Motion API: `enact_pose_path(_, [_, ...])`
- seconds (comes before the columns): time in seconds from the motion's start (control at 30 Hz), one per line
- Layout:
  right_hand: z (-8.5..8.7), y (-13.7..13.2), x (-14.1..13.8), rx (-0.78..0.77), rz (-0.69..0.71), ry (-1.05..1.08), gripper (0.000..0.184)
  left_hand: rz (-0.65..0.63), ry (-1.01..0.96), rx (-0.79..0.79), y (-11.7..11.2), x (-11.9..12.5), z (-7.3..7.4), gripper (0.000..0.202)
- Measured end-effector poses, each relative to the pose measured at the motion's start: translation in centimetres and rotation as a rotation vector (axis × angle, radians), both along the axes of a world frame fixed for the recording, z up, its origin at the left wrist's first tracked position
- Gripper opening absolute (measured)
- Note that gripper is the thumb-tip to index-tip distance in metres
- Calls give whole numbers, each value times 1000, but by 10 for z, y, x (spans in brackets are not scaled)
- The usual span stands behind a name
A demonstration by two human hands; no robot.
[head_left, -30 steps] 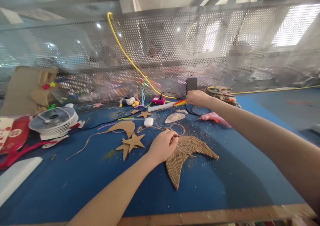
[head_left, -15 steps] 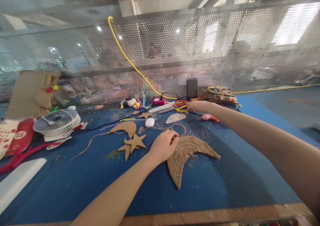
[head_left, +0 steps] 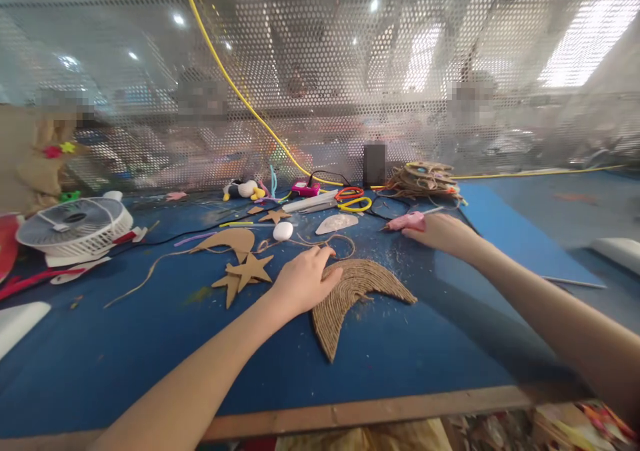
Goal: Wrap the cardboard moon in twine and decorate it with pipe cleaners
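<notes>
My left hand [head_left: 306, 279] lies at the upper left edge of a crescent [head_left: 357, 288] covered in rows of brown twine, its curled fingers and thumb holding that edge. The crescent rests flat on the blue table. Out to the right, my right hand [head_left: 445, 232] is closed round a pink hot glue gun [head_left: 407, 222], whose nozzle points left. Loose twine [head_left: 350, 243] loops behind the crescent. Scissors [head_left: 353, 201] with red and yellow handles lie farther back. Left of my left hand are cardboard stars [head_left: 253, 271] and a plain cardboard crescent [head_left: 230, 240].
A white fan [head_left: 75, 228] stands at the left. Near the middle are a white rounded object [head_left: 283, 231] and a translucent piece [head_left: 337, 223]. Stacked twine-wrapped pieces [head_left: 426, 181] sit at the back, before a perforated metal screen [head_left: 320, 91]. A yellow cable [head_left: 250, 108] hangs there.
My right hand has left the scissors, which now lie on the table, and has taken hold of the glue gun. My left hand stays at the crescent. The view has shifted slightly right and down.
</notes>
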State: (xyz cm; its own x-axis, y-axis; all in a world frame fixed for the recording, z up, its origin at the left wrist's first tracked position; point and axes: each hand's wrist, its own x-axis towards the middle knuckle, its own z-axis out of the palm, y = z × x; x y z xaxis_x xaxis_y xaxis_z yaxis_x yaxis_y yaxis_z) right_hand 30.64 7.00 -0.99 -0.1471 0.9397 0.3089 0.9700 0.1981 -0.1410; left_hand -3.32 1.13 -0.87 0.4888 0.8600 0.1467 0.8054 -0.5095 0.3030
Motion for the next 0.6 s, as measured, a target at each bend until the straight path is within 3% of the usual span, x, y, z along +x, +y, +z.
enact_pose_path(0.17, [-15,4,2,-32,-147,13,30,-65,118,-134,-27,-3,19,96])
enact_pose_path(0.33, [-12,7,11,-9,-201,91,33,-20,183,-120,-49,12,16,81])
enact_pose_path(0.43, [-12,3,10,81,-202,204,37,30,207,-65,-46,27,11,78])
enact_pose_path(0.6, [-15,3,9,212,-170,613,52,39,138,4,-30,44,0,76])
